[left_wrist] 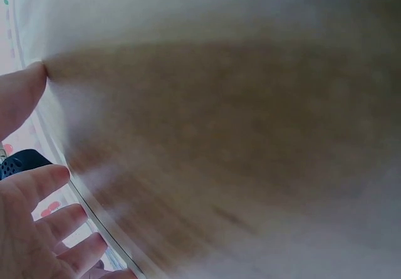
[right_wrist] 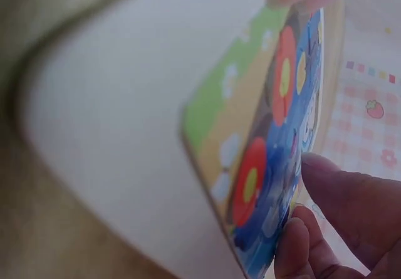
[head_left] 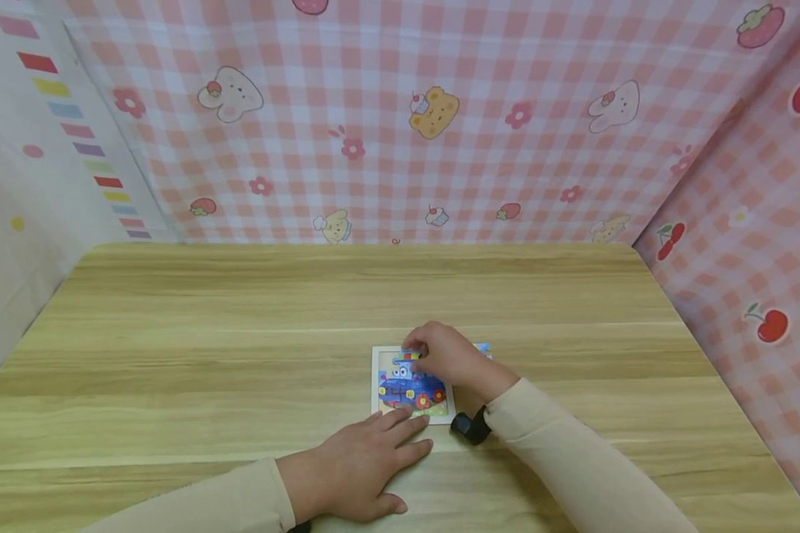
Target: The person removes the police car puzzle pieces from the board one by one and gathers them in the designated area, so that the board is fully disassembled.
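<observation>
A small square jigsaw puzzle (head_left: 392, 392) with a blue cartoon car lies in a white frame (head_left: 375, 370) on the table. The left hand (head_left: 363, 463) lies flat with fingers spread, its fingertips over the frame's near edge. Over the upper right of the puzzle, the right hand (head_left: 450, 359) has its thumb and fingers bent together in a pinch on a puzzle piece, which they mostly hide. The right wrist view shows its thumb (right_wrist: 341, 191) and fingertips at the puzzle's edge, close by red flower-like wheels (right_wrist: 250, 182). Another blue piece (head_left: 483, 348) shows behind the right hand.
The wood-grain table (head_left: 193, 355) stretches out around the puzzle. Pink checked cloth (head_left: 387, 89) hangs behind it and on the right side, with pale cloth on the left. A black wrist device (head_left: 470, 428) sits under the right wrist.
</observation>
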